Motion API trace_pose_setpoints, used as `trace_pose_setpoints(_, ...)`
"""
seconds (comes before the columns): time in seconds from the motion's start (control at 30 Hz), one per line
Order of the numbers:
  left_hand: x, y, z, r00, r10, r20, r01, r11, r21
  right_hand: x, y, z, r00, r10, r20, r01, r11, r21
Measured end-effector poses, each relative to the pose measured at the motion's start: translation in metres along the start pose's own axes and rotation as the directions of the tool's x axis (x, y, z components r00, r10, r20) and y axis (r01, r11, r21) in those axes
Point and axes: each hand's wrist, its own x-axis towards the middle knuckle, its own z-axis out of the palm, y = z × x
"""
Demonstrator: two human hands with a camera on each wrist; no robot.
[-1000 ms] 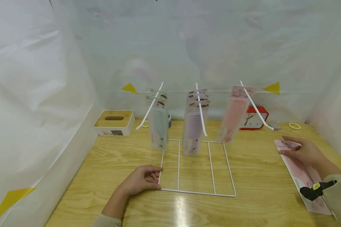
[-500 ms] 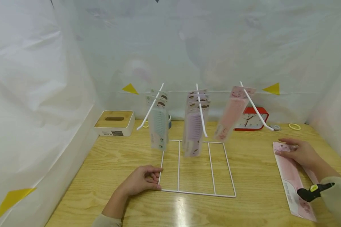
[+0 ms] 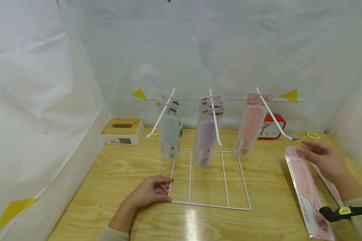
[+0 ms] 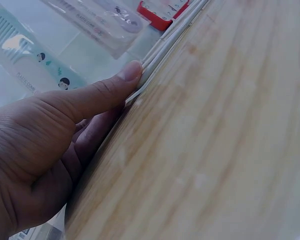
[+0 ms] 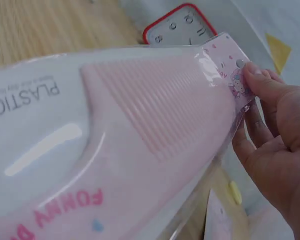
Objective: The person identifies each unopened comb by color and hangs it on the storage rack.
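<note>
My left hand (image 3: 151, 190) holds the near left corner of a white wire rack (image 3: 209, 205); its thumb lies on the wire in the left wrist view. From the rack's hooks hang packaged combs: green ones (image 3: 170, 134) at left, purple ones (image 3: 205, 134) in the middle, a pink one (image 3: 251, 117) at right. To the right of the rack, my right hand (image 3: 328, 162) pinches another packaged pink comb (image 5: 160, 110) by its printed top, thumb beside the hang hole. That pack slants with its lower end toward me. A further pink pack (image 3: 330, 185) is partly hidden beneath the right forearm.
Along the back of the wooden table (image 3: 132, 214) stand a tissue box (image 3: 122, 137) with a wooden lid and a red clock (image 3: 271, 130), partly behind the hanging pink comb. A yellow ring (image 3: 313, 135) lies at the back right. White sheeting encloses the table.
My right hand has drawn one pink comb pack apart from the other and tilted it up, shifting it slightly left. The hanging pink comb sways. My left hand stays put.
</note>
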Motion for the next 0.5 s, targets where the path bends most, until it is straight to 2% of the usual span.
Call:
trace_pose_setpoints(0.1,0.0,0.0,0.0,1.0,0.006,0.002,-0.006,1.0,0.004,-0.005,-0.016,0.006,0.998,-0.063,0.004,0.062,0.983,0.171)
trace_pose_setpoints(0.17,0.0,0.001,-0.001,1.0,0.007,0.001,-0.007,1.0,0.011,-0.008,-0.028,0.012,0.993,-0.119,-0.011,0.118,0.957,0.265)
trace_pose_setpoints(0.27,0.0,0.0,-0.001,1.0,0.007,-0.002,-0.007,1.0,0.021,-0.014,-0.046,0.022,0.974,-0.226,-0.017,0.212,0.885,0.415)
trace_pose_setpoints(0.33,0.0,0.0,-0.001,1.0,0.006,-0.004,-0.006,1.0,0.024,-0.02,-0.059,0.028,0.958,-0.286,-0.029,0.267,0.847,0.46)
trace_pose_setpoints(0.5,0.0,0.0,-0.001,1.0,0.006,0.0,-0.006,1.0,0.02,-0.039,-0.087,0.037,0.924,-0.375,-0.068,0.354,0.778,0.519)
